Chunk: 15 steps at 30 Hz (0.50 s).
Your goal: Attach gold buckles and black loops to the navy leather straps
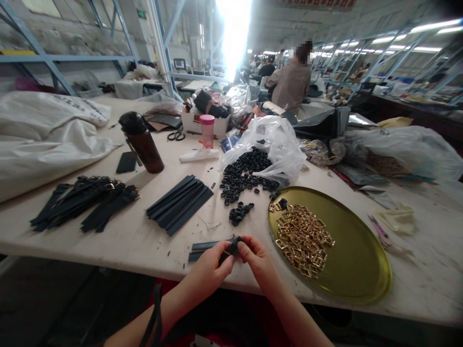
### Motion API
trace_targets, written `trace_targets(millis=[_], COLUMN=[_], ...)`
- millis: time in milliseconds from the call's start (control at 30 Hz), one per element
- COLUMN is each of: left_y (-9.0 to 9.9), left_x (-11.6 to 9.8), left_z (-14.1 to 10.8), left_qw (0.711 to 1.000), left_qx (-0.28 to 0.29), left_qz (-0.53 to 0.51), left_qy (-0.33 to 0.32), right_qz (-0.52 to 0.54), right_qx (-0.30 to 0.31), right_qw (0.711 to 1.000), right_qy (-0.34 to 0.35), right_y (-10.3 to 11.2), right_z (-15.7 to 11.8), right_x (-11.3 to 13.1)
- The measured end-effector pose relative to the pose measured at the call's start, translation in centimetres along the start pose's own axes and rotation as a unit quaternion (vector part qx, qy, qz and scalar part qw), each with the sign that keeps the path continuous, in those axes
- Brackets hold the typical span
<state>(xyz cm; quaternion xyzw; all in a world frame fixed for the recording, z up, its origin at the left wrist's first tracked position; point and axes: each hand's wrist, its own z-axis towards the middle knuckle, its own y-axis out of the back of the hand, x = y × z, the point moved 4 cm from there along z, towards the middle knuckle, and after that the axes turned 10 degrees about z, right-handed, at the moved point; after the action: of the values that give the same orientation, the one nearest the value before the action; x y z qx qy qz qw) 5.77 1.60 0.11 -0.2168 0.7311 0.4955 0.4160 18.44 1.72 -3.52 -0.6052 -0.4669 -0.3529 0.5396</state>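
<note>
Two bare hands work at the near edge of a long white surface (108,241), the left hand (210,270) and the right hand (256,264) meeting in front of the body. Both grips are pressed together, pinching one small black strap piece (231,249) between them, so the piece sits right at the fingertips, just above the surface; it is too small and too covered to tell its exact shape. Two flat dark strips (203,251) lie just beside the left hand. Farther up lies one fanned stack of similar strips (179,205), perhaps ten, though they overlap too much for an exact count. To the left are two bunches of black straps with gold buckles (85,202), their pieces too tangled to count. Two heaps of black rings sit near the hands: a small one (238,213) and a large one (246,173) spilling from one white plastic bag (271,147). To the right of the right hand is one round brass tray (361,270) carrying a single heap of dozens of gold rectangular buckles (302,239). Beyond these stand one dark brown bottle (142,144), one jar with a pink lid (207,130) and one cardboard box (204,124), with one pair of black-handled scissors (176,136) nearby. One co-worker (291,82) stands at the far side, back turned.
</note>
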Motion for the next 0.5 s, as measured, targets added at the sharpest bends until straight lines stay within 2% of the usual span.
trace_targets(millis=[200, 367, 500], left_y=[-0.2, -0.2, -0.1], left_x=[0.9, 1.1, 1.8], left_z=[-0.4, -0.3, -0.3], left_qw=[1.0, 0.999, 0.998], left_qx=[-0.019, -0.004, 0.0], left_qz=[-0.012, -0.045, -0.058], left_qy=[0.015, 0.011, 0.034], right_qz=[-0.003, -0.036, 0.036], right_qx=[-0.014, 0.033, 0.028], right_qw=[1.0, 0.999, 0.999], right_qy=[0.006, 0.012, 0.012], right_y=[-0.2, -0.7, -0.4], right_z=[-0.6, -1.0, -1.2], right_x=[-0.1, -0.9, -0.5])
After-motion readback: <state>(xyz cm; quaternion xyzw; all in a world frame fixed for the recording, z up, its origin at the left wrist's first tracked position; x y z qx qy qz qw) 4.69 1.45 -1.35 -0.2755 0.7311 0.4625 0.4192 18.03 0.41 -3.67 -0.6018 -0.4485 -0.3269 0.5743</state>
